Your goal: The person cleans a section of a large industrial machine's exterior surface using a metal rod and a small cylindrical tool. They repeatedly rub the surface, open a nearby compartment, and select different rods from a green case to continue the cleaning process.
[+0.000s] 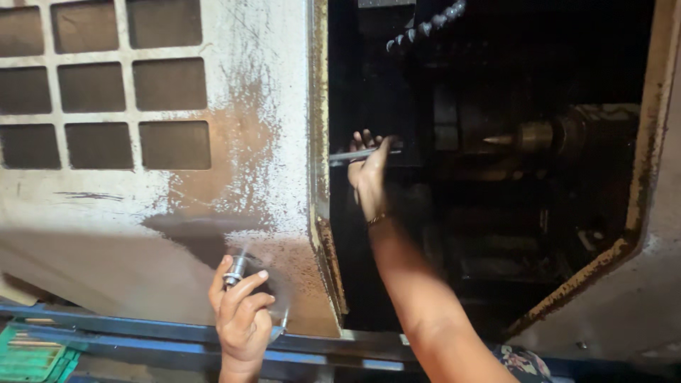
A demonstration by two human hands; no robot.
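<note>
Machine door [234, 142]: a big pale panel on the left, its paint worn to brown and speckled, with a grid of dark square windows at far left.
Machine opening [496, 213]: dark cavity on the right, edged by a rusty, chipped frame; inside it is dim and most parts cannot be made out.
Spindle nose [539, 136]: a brass-coloured round part with a pointed tip, far right in the cavity, its point aimed left towards the rod.
Blue rail [142, 333]: runs along the near edge below the door.
Green crate [28, 358]: near left corner, partly cut off.
Right hand [369, 177]: reached up into the opening, arm stretched from near right; fingers curled shut round the metal rod, a thin bracelet at the wrist.
Metal rod [355, 155]: slim and grey, long axis lying left to right, nearly level; its left end pokes past the door edge, its right end is lost in the dark behind the fingers.
Left hand [241, 312]: low and near, in front of the door; thumb and fingers pinched closed on the small metal fitting.
Small metal fitting [235, 271]: short, shiny, cylindrical, standing up out of the fingertips, tilted slightly right.
Key relation: the rod sits up and to the right of the fitting, well apart; the right hand is the one at the cavity, the tip lying right of it along the rod's line.
</note>
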